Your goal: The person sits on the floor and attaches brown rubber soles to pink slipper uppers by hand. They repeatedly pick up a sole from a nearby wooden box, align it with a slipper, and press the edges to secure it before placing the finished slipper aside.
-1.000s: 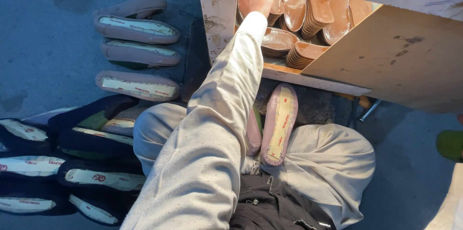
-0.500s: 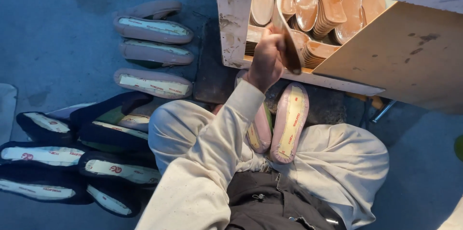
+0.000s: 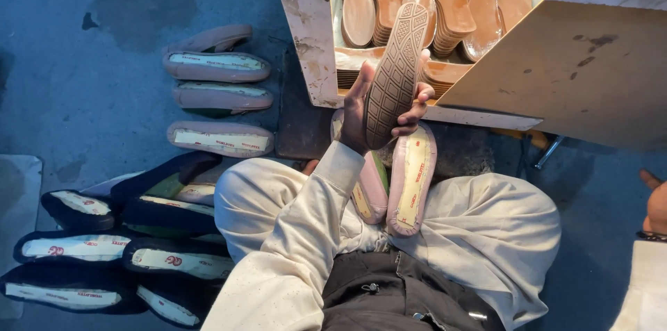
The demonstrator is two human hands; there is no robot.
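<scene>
My left hand (image 3: 356,105) grips a brown rubber shoe sole (image 3: 394,74), tread side up, just in front of the opening of a worn wooden box (image 3: 306,32). Inside the box stand stacks of tan soles (image 3: 451,18). Two pink shoe uppers (image 3: 410,178) with pale insoles lie between my knees, right under the held sole. My right hand (image 3: 655,204) shows only at the right edge, away from everything, with a dark band at the wrist. Its fingers are cut off by the frame.
Three pink shoe uppers (image 3: 219,98) lie in a row on the grey floor left of the box. Several dark navy uppers (image 3: 104,254) are piled at the lower left. A slanted board (image 3: 590,74) covers the box's right side.
My left hand was deep inside the box; it has drawn back out with one brown sole and now holds it in front of the opening.
</scene>
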